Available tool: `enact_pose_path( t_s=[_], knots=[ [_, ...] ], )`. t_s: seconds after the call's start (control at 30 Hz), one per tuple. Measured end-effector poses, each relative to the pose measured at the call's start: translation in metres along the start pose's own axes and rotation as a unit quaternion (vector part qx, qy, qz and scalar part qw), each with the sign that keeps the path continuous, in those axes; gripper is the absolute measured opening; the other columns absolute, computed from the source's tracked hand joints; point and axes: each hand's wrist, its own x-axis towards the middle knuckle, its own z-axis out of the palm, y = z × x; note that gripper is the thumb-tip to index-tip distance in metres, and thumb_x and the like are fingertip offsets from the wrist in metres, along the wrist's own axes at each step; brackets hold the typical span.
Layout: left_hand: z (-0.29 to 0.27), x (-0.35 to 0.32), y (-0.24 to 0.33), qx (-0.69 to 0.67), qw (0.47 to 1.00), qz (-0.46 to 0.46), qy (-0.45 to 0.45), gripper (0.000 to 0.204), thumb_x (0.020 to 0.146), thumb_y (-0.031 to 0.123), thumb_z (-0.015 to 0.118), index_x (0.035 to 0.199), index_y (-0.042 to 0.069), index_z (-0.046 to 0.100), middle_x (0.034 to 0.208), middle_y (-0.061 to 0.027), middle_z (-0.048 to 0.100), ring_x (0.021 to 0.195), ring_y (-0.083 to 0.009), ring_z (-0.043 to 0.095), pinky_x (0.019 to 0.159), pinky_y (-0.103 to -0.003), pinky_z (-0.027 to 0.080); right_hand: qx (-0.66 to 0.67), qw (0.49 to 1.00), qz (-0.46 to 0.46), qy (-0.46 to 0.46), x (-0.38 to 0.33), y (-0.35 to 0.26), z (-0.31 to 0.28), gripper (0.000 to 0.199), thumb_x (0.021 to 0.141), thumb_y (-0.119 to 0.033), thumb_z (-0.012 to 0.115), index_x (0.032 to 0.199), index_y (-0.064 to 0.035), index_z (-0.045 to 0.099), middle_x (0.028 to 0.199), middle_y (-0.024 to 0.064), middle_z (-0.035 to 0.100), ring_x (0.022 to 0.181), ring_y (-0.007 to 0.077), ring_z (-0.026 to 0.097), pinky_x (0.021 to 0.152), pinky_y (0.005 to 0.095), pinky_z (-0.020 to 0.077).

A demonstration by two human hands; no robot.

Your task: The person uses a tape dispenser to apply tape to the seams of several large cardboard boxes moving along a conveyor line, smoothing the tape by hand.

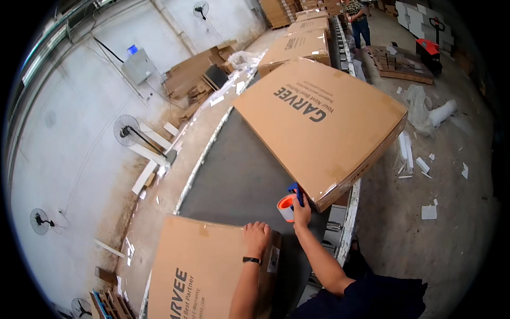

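Note:
A large brown cardboard box [207, 266] with dark print lies on the dark conveyor belt [234, 165] at the near left. My left hand [256, 236], with a black band at its wrist, rests on this box near its far right corner, the fingers bent over the edge. My right hand [302, 211] is closed round a blue tape dispenser [295, 192] carrying an orange-cored roll of tape [286, 207]. It is beside the near corner of a second large cardboard box [324, 127], which sits turned at an angle on the belt and has clear tape along its near side.
More cardboard boxes [297, 45] line the belt farther off. A person [360, 24] stands beyond its right side, near a pallet [401, 66] and a red pallet jack [428, 49]. Plastic wrap [419, 109] and white scraps lie on the right floor; a standing fan [127, 130] is at the left.

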Motion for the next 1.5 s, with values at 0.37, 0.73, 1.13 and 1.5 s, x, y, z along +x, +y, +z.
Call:
enact_pose_path(
  t_s=[0.37,0.73,1.13,1.5],
  knots=[
    [-0.007,-0.002,-0.002,-0.030,0.999,0.003,0.026,0.027,0.082,0.023,0.044,0.075,0.007,0.065,0.078,-0.0077,0.060,0.081,-0.0285,0.053,0.084,-0.042,0.037,0.313,0.911,0.207,-0.171,0.029,-0.017,0.007,0.054,0.084,-0.030,0.057,0.126,0.0026,0.047,0.117,0.0069,0.057,0.101,0.0188,0.056,0.088,0.0320,0.0437],
    [-0.013,0.006,-0.003,-0.049,0.998,-0.047,-0.007,0.028,0.081,0.028,0.048,0.075,0.008,0.066,0.080,-0.0072,0.061,0.083,-0.0279,0.054,0.086,-0.041,0.039,-0.029,0.913,-0.073,-0.402,0.023,-0.004,0.039,0.061,0.080,-0.033,0.065,0.129,-0.0027,0.045,0.120,0.0134,0.056,0.108,0.0170,0.052,0.093,0.0288,0.0385],
    [0.104,0.022,0.173,-0.283,0.951,-0.051,0.113,0.067,0.086,0.028,0.054,0.134,-0.009,0.026,0.140,-0.0337,0.019,0.130,-0.0447,0.022,0.105,-0.050,0.022,0.232,0.857,0.144,-0.437,0.018,-0.121,-0.204,0.058,0.079,-0.047,0.053,0.121,-0.0073,0.046,0.082,0.0016,0.051,0.063,0.0092,0.048,0.054,0.0261,0.0453],
    [0.135,0.115,0.128,-0.649,0.672,-0.292,0.205,0.053,0.091,0.018,0.044,0.133,-0.011,0.029,0.141,-0.0288,0.023,0.131,-0.0384,0.026,0.105,-0.037,0.025,0.293,0.943,-0.005,-0.158,0.068,-0.170,-0.445,0.061,0.085,-0.056,0.040,0.122,-0.0087,0.048,0.123,0.0053,0.052,0.112,0.0202,0.050,0.095,0.0370,0.0385]
  ],
)
